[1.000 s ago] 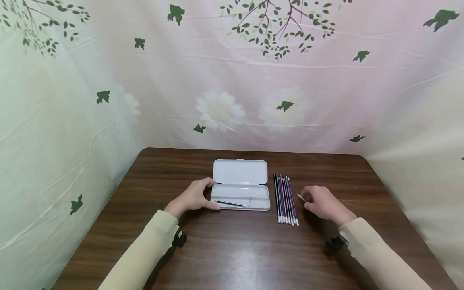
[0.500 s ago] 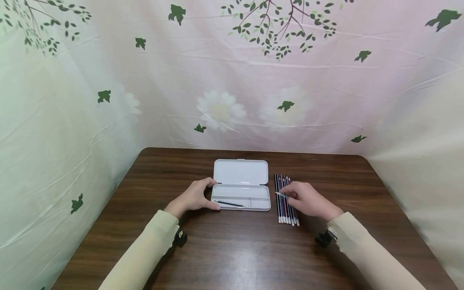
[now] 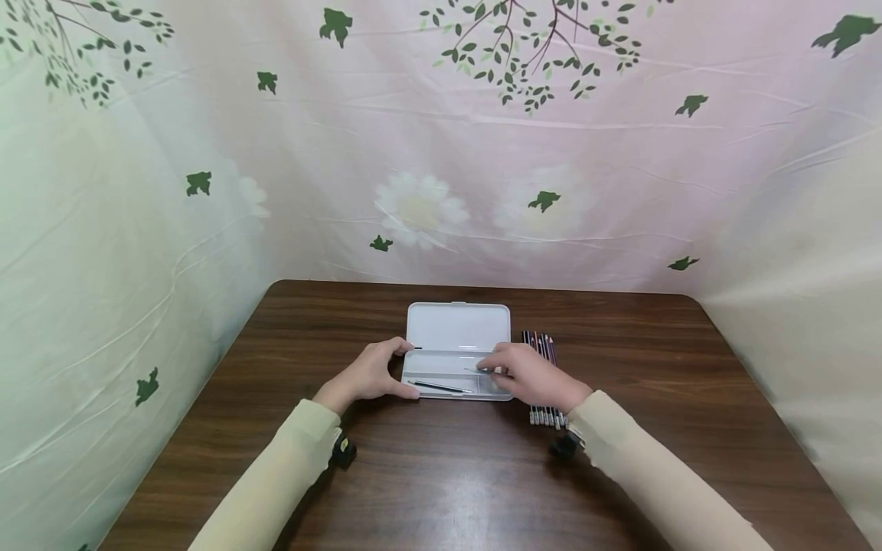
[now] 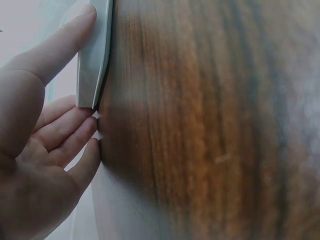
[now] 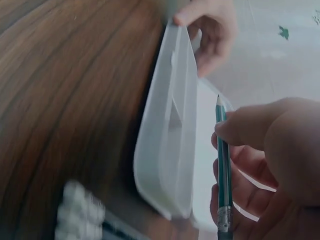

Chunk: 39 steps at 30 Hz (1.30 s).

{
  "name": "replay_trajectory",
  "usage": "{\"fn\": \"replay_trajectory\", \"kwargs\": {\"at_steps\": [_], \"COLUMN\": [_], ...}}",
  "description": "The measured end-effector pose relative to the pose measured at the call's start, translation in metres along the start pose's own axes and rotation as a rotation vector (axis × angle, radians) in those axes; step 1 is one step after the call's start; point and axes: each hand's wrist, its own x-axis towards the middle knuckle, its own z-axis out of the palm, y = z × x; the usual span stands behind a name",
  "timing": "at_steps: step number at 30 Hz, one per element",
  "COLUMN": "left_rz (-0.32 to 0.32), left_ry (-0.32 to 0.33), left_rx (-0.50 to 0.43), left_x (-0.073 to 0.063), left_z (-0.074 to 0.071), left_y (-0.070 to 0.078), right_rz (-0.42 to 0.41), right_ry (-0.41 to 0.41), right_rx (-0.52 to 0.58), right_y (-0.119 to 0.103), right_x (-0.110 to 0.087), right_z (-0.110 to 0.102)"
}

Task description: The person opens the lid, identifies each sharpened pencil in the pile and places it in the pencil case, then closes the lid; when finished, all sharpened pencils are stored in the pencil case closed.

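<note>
A white pencil case [image 3: 441, 360] lies with its lid up; a dark, thin pencil [image 3: 439, 387] rests in its front compartment. My left hand [image 3: 375, 373] holds the case's left end, thumb along the front wall and fingers around the back, as the left wrist view [image 4: 55, 125] also shows. Over the right part of the case, my right hand [image 3: 534, 376] pinches a short green pencil [image 5: 223, 165] between thumb and fingers. Its sharpened tip points left, and a metal band and dark end show at the other end.
Right of the case, a row of several dark and purple pencils [image 3: 547, 417] lies on the brown wooden table [image 3: 441, 474], partly hidden under my right hand and wrist. A patterned cloth [image 3: 317, 191] hangs behind and at both sides of the table.
My right hand has moved left with the green pencil, from right of the pencil row, across it, to over the case. My left hand has stayed at the case.
</note>
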Motion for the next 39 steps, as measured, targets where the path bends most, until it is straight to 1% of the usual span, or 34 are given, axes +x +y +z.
{"fn": "replay_trajectory", "kwargs": {"at_steps": [4,5,9,15,19,21,26,29,32,39], "left_rz": [0.001,0.001,0.001,-0.001,0.003,0.003,0.001,0.003,-0.005,-0.017], "left_ry": [0.004,0.005,0.004,-0.001,0.0,0.005,0.008,0.002,-0.003,-0.003], "left_rx": [-0.002,-0.005,-0.009,-0.009,-0.006,-0.007,-0.015,-0.018,-0.016,-0.009], "left_x": [0.0,0.0,0.0,-0.001,0.0,0.0,0.001,0.0,0.0,-0.001], "left_z": [0.0,0.0,0.0,0.001,0.001,0.001,0.001,0.001,0.001,0.0], "left_y": [0.0,-0.001,0.0,0.001,0.0,0.0,-0.001,0.0,0.001,0.003], "right_rz": [0.01,0.024,0.049,-0.011,-0.041,-0.062,-0.081,-0.071,-0.058,0.026], "right_ry": [-0.004,-0.012,-0.024,-0.03,-0.024,-0.015,0.003,0.026,0.057,0.049], "right_rx": [0.014,0.017,-0.005,-0.075,-0.143,-0.161,-0.137,-0.117,-0.117,-0.13], "right_y": [-0.009,-0.011,-0.02,-0.03,-0.036,-0.038,-0.042,-0.041,-0.038,-0.025], "right_x": [0.015,0.019,0.031,0.042,0.049,0.053,0.061,0.06,0.055,0.032], "right_z": [0.012,0.016,0.026,0.037,0.043,0.046,0.048,0.044,0.037,0.023]}}
